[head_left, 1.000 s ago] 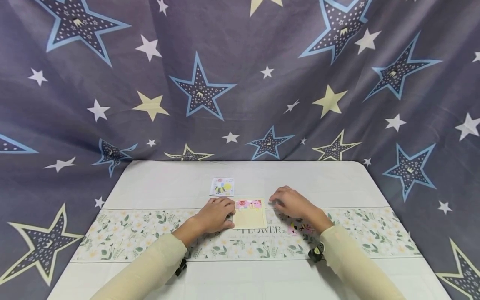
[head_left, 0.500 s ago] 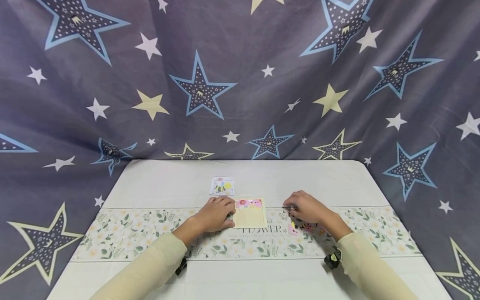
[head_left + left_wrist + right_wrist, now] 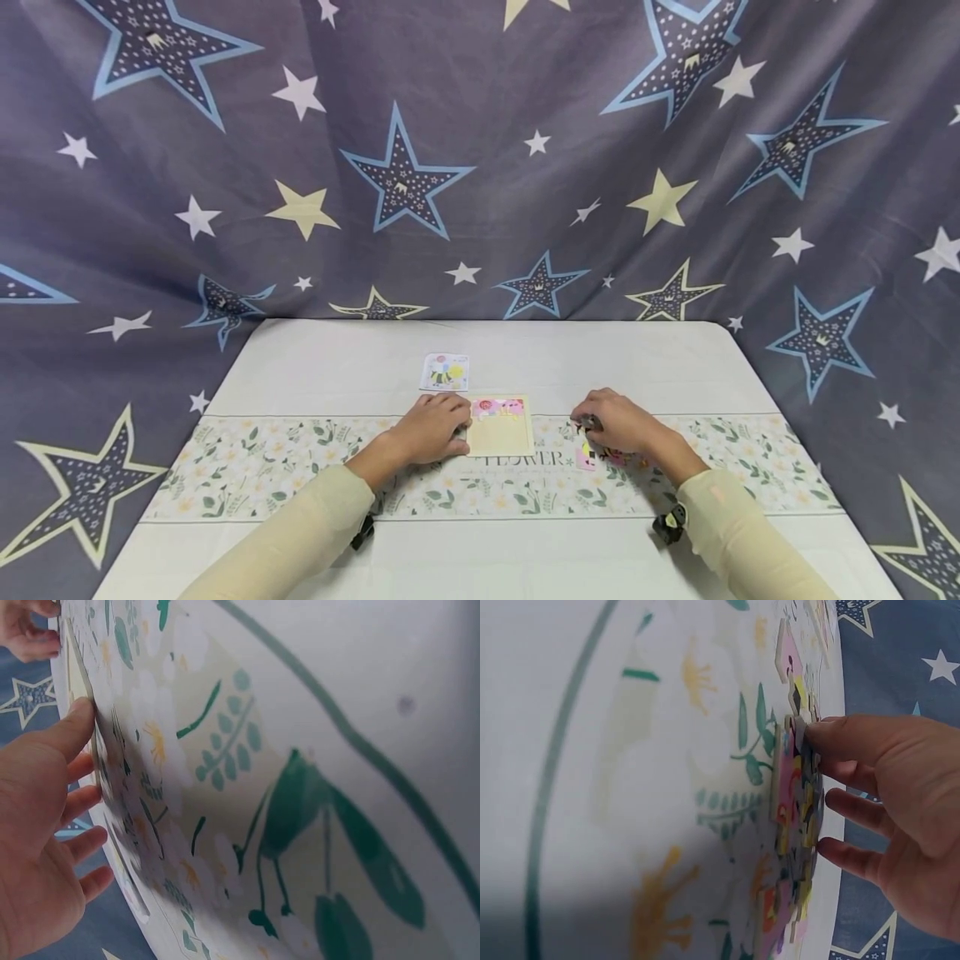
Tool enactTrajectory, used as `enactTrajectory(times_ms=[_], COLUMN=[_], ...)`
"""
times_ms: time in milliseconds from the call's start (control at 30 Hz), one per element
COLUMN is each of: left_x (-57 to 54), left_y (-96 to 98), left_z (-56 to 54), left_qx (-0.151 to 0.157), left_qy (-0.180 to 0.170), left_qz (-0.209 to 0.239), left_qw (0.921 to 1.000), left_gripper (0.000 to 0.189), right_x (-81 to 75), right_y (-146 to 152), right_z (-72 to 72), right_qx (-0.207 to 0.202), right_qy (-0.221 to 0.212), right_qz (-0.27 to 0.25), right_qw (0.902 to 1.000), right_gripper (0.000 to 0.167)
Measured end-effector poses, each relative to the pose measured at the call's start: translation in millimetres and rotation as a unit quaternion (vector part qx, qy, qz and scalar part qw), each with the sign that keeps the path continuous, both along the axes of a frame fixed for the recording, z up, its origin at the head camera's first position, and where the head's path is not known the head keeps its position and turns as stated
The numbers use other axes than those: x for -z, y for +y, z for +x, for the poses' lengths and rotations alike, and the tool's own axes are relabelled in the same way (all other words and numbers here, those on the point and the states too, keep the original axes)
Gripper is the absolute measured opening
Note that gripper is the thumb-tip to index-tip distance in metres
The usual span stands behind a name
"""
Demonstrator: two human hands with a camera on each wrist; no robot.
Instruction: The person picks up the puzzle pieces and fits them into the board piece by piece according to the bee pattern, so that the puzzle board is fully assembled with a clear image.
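Observation:
A pale puzzle board [image 3: 498, 437] lies mid-table, with joined pink pieces [image 3: 498, 408] along its far side. At its left edge rests my left hand [image 3: 431, 427]; the left wrist view shows the thumb [image 3: 79, 724] touching the rim and the other fingers loosely bent. My right hand [image 3: 615, 423] is over a pile of loose puzzle pieces [image 3: 784, 780] right of the board. Between its thumb and fingers is a greyish puzzle piece [image 3: 591, 422], which it appears to pinch; its picture cannot be made out. A pink-and-yellow piece [image 3: 585, 456] lies just left of the pile.
A square picture card [image 3: 444, 372] with a bee lies behind the board's left corner. Under everything is a white tablecloth [image 3: 480, 554] with a flowered band. A dark star-patterned curtain [image 3: 480, 208] hangs beyond the table's far edge.
My right hand has moved right from beside the board to the loose pieces, then lowered onto them, and a greyish piece now shows at its fingertips. My left hand has stayed put.

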State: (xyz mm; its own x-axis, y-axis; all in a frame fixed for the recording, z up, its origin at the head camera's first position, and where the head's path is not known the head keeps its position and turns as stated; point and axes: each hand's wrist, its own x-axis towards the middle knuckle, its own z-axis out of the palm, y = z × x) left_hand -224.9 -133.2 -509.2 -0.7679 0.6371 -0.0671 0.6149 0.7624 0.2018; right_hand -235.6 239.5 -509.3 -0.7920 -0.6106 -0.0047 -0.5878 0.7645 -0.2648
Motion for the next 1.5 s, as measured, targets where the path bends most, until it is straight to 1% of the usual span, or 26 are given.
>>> enactTrajectory(times_ms=[100, 233, 400, 533, 700, 800, 933, 1233, 1500], left_x=[0.3, -1.0, -1.8, -1.7, -1.4, -1.1, -1.4, 1.3, 0.5], left_y=[0.3, 0.8, 0.7, 0.4, 0.0, -0.6, -1.1, -0.6, 0.2], left_z=[0.7, 1.6, 2.0, 2.2, 1.7, 1.6, 1.6, 0.4, 0.4], left_qx=[0.001, 0.002, 0.003, 0.004, 0.001, 0.002, 0.001, 0.001, -0.002], left_qy=[0.002, 0.006, 0.006, 0.005, 0.006, 0.007, 0.004, 0.001, 0.000], left_qz=[-0.001, 0.002, 0.000, -0.001, 0.001, 0.001, 0.006, 0.007, -0.002], left_qw=[1.0000, 1.0000, 1.0000, 1.0000, 1.0000, 1.0000, 1.0000, 1.0000, 1.0000], left_gripper=[0.038, 0.038, 0.039, 0.039, 0.039, 0.038, 0.039, 0.036, 0.036], right_x=[1.0, 2.5, 3.2, 0.0, -7.5, -9.4, -8.9, -7.4, -6.4], right_y=[0, 0, 1, -1, -9, -16, -29, -64, -94], right_z=[1.3, 1.3, -0.2, -2.8, -6.2, -7.8, -10.1, -12.1, -15.6], right_qx=[0.003, 0.005, -0.007, -0.016, -0.032, -0.039, -0.040, -0.040, -0.072], right_qy=[-0.006, -0.001, 0.005, 0.011, 0.022, 0.026, 0.030, 0.011, 0.026], right_qz=[-0.003, -0.011, -0.008, -0.014, -0.028, -0.039, -0.051, -0.056, -0.068], right_qw=[1.0000, 0.9999, 0.9999, 0.9997, 0.9989, 0.9981, 0.9974, 0.9975, 0.9947], right_gripper=[0.029, 0.028, 0.029, 0.030, 0.027, 0.026, 0.028, 0.029, 0.028])
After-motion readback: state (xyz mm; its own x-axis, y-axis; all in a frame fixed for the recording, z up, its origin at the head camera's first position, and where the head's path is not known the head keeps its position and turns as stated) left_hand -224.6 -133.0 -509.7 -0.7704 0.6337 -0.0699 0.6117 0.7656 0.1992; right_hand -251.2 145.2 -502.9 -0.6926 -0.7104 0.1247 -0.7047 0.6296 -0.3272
